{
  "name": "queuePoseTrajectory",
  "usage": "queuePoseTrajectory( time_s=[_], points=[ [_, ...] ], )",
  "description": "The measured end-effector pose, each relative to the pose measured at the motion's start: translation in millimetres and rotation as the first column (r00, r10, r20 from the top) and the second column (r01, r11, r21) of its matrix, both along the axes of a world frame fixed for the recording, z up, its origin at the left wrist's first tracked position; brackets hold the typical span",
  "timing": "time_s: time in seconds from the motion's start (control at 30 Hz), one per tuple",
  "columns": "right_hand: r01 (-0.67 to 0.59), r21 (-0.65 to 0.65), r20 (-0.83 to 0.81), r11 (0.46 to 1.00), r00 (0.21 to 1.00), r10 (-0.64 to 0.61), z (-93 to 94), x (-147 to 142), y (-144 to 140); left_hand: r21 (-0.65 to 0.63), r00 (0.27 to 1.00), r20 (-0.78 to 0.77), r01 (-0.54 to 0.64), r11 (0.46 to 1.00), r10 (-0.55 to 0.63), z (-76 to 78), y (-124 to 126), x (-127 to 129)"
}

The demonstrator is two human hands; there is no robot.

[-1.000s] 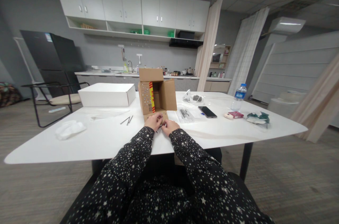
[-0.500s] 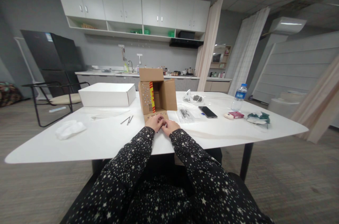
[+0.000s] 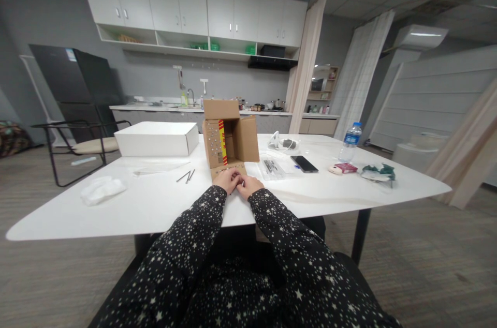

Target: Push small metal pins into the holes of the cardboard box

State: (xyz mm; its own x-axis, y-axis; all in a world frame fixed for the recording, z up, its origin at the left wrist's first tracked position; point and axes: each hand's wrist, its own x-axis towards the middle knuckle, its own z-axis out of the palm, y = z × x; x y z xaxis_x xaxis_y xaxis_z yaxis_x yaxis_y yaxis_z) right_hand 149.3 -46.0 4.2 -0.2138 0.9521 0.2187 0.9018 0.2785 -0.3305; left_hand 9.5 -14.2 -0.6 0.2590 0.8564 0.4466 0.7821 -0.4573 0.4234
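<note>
My left hand (image 3: 227, 180) and my right hand (image 3: 249, 184) meet at the near flap of a cardboard box (image 3: 248, 139). Both have their fingers curled and pressed together at the tips. Whatever they pinch is too small or too hidden to make out. The box stands upright with its opening facing me and its flaps spread. Small round bits dot its left flap, beside a red and yellow strip (image 3: 222, 142). More bits lie along the bottom flap, partly covered by my hands. Left of my hands lie a few thin metal rods (image 3: 189, 176).
A white box (image 3: 157, 139) stands at the back left of the white table (image 3: 147, 209), behind crumpled white material (image 3: 103, 190). Rightward lie a clear plastic bag (image 3: 273, 168), a phone (image 3: 305, 164), a pink packet (image 3: 346, 168), green crumpled material (image 3: 379, 173) and a water bottle (image 3: 351, 142).
</note>
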Motion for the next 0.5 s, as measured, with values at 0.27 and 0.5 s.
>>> queuePoseTrajectory(
  time_s=[0.27,0.5],
  points=[
    [-0.006,0.010,-0.006,1.000,1.000,0.006,0.7,0.3,-2.1,-0.006,1.000,0.004,-0.004,1.000,0.004,-0.1,-0.7,0.2],
    [0.006,-0.024,0.006,1.000,1.000,-0.006,0.3,-0.8,1.6,0.004,1.000,-0.024,-0.012,1.000,0.013,-0.4,0.0,1.0]
  ],
)
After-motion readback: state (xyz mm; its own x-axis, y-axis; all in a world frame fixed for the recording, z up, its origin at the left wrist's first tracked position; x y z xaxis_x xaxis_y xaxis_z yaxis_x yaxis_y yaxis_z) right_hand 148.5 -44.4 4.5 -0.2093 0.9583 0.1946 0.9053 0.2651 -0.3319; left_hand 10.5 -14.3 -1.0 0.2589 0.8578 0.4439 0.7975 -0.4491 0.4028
